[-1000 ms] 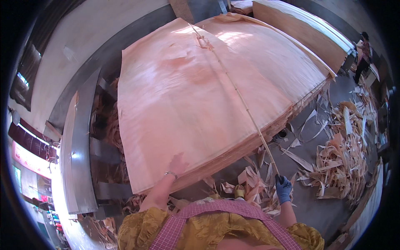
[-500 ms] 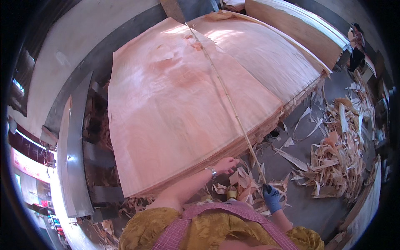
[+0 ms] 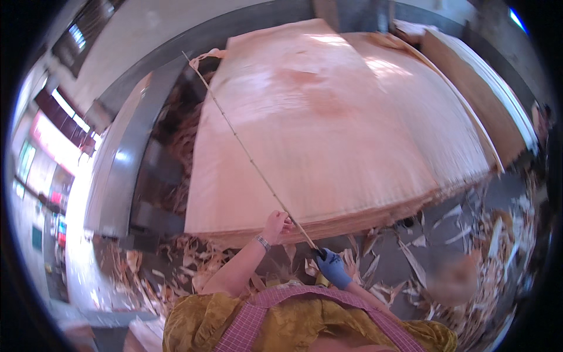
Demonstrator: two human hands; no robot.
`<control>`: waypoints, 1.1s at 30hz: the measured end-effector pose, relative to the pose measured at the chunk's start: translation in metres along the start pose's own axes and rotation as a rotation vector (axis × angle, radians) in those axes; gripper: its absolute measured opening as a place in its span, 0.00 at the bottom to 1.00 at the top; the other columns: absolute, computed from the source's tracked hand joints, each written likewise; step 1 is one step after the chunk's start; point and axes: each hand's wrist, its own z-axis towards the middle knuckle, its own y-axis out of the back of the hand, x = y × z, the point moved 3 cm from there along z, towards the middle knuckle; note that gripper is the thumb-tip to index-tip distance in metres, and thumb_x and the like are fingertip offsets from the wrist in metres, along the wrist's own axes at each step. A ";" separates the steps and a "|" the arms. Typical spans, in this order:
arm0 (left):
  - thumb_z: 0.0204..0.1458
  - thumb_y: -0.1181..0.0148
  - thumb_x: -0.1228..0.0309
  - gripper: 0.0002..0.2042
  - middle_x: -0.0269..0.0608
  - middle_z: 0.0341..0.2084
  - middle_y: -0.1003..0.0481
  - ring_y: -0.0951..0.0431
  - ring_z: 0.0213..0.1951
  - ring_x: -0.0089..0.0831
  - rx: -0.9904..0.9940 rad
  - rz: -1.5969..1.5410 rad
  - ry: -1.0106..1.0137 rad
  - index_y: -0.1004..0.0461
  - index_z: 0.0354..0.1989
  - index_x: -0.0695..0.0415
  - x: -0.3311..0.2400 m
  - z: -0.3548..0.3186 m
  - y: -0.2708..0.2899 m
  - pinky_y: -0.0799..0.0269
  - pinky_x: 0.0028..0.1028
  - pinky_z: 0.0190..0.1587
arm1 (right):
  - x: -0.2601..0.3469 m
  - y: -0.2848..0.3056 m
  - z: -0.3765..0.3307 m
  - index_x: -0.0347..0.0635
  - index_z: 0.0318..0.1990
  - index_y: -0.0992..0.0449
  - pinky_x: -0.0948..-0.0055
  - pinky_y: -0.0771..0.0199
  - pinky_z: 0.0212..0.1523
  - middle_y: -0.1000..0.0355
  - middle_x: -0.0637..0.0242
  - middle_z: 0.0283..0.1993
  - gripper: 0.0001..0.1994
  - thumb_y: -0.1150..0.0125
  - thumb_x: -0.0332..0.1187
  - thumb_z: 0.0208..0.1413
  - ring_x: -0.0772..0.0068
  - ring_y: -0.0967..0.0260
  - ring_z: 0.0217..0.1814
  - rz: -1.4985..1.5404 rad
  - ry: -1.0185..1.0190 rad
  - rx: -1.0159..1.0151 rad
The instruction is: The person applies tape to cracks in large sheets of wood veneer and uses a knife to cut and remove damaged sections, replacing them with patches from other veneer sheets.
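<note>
My right hand, in a blue work glove, is closed around the near end of a long thin bamboo stick. The stick slants away to the far left across the stack of pinkish wood veneer sheets. At its far tip, past the stack's left edge, a curled veneer strip hangs or lies against it. My bare left hand, with a metal watch band at the wrist, has its fingers curled just left of the stick at the stack's front edge. Whether it touches the stick is unclear.
Veneer scraps litter the floor around my feet, with a larger heap at the right. A grey metal panel stands left of the stack. Another sheet stack is at the back right, near a person at the edge.
The stick's far tip has swung left, from the stack's back edge to beyond its left side. Both hands moved left, and my left hand's fingers curled in. The view turned too.
</note>
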 end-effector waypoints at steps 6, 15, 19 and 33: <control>0.62 0.48 0.61 0.12 0.40 0.33 0.23 0.21 0.31 0.29 -0.147 -0.297 -0.056 0.31 0.44 0.56 0.048 -0.086 0.148 0.22 0.28 0.31 | 0.054 -0.128 0.053 0.41 0.31 0.22 0.58 0.28 0.31 0.24 0.55 0.26 0.20 0.44 0.50 0.61 0.56 0.25 0.27 0.096 0.011 0.120; 0.62 0.47 0.61 0.11 0.37 0.35 0.23 0.21 0.32 0.27 -0.386 -0.644 -0.003 0.30 0.45 0.55 0.252 -0.252 0.430 0.24 0.26 0.32 | 0.179 -0.299 0.055 0.46 0.20 0.29 0.74 0.47 0.12 0.38 0.73 0.13 0.26 0.41 0.58 0.58 0.79 0.42 0.12 0.479 -0.246 0.191; 0.63 0.49 0.63 0.09 0.38 0.34 0.24 0.21 0.31 0.29 -0.599 -0.778 0.066 0.31 0.43 0.56 0.276 -0.315 0.504 0.23 0.29 0.33 | 0.253 -0.375 0.053 0.47 0.20 0.29 0.76 0.47 0.12 0.38 0.73 0.13 0.26 0.41 0.58 0.58 0.80 0.43 0.11 0.544 -0.272 0.175; 0.63 0.47 0.63 0.12 0.38 0.36 0.24 0.20 0.35 0.29 -0.769 -0.891 -0.106 0.30 0.49 0.57 0.328 -0.334 0.917 0.22 0.25 0.34 | 0.635 -0.823 0.152 0.45 0.30 0.26 0.74 0.43 0.11 0.38 0.74 0.15 0.23 0.42 0.58 0.58 0.77 0.44 0.10 0.824 -0.272 0.610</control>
